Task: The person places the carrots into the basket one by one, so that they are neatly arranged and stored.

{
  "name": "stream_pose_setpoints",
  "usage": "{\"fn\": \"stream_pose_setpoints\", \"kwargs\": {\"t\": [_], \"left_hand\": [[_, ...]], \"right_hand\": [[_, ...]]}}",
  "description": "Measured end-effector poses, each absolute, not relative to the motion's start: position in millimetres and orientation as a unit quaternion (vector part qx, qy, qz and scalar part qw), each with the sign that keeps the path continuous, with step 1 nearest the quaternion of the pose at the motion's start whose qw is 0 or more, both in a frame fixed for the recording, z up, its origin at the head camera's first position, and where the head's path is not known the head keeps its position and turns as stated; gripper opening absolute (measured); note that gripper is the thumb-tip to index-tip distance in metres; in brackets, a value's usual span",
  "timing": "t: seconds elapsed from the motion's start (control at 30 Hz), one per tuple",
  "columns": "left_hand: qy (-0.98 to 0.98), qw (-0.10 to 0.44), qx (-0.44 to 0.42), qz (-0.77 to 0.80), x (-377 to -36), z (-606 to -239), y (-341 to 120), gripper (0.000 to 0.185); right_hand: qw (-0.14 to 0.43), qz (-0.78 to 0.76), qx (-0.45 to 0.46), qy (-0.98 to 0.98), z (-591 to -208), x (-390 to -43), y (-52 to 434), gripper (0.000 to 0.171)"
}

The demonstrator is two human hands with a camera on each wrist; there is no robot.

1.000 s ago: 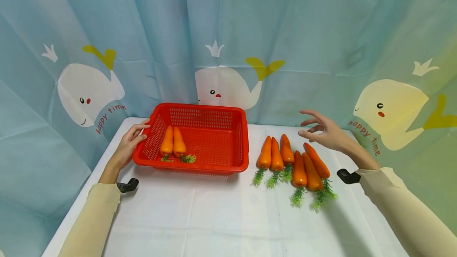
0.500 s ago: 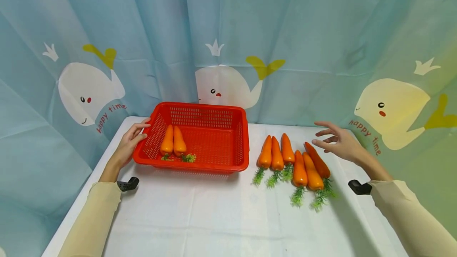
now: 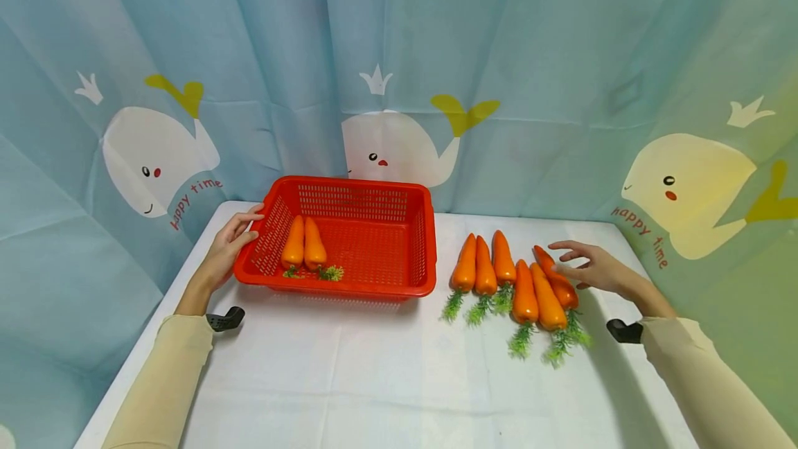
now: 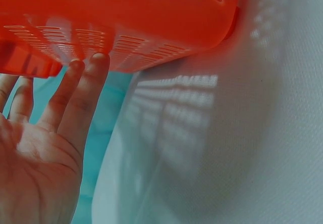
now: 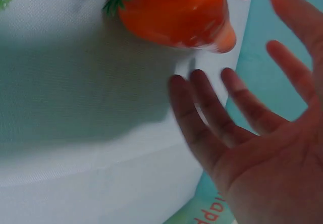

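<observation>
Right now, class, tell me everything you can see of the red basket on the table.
The red basket is a rectangular tub that looks like plastic, with slotted walls, a perforated floor and a rolled rim. It stands upright on the white table, left of the loose carrots. Two carrots lie side by side at its left end, leaves toward the viewer. The left hand touches its left wall.
</observation>
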State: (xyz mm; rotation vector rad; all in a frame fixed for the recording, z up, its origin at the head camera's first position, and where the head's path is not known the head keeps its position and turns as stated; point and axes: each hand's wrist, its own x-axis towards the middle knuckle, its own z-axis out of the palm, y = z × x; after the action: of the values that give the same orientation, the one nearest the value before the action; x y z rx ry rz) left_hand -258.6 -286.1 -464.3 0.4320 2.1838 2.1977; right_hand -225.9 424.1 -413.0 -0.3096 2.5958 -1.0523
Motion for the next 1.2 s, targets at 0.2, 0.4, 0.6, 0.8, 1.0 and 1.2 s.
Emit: {"fn": "stream_pose_setpoints", "kwargs": {"t": [0.2, 0.4, 0.6, 0.8, 1.0, 1.2], "left_hand": [[0.702, 0.009, 0.147, 0.697, -249, -451, -281, 0.038], [0.701, 0.009, 0.146, 0.698, -247, -448, -279, 0.039], [0.697, 0.006, 0.142, 0.703, -256, -460, -284, 0.038], [0.702, -0.004, 0.139, 0.698, -259, -467, -286, 0.038], [0.700, -0.008, 0.141, 0.700, -259, -467, -286, 0.037], [0.702, -0.006, 0.137, 0.699, -258, -467, -286, 0.038]], "right_hand": [[0.236, -0.392, -0.089, 0.885, -419, -228, 429, 0.064], [0.253, -0.395, -0.082, 0.879, -421, -230, 429, 0.068], [0.265, -0.385, -0.067, 0.882, -423, -232, 429, 0.072], [0.264, -0.379, -0.070, 0.884, -424, -232, 427, 0.072], [0.263, -0.374, -0.069, 0.887, -424, -232, 426, 0.071], [0.262, -0.366, -0.061, 0.891, -424, -233, 426, 0.069]]}}
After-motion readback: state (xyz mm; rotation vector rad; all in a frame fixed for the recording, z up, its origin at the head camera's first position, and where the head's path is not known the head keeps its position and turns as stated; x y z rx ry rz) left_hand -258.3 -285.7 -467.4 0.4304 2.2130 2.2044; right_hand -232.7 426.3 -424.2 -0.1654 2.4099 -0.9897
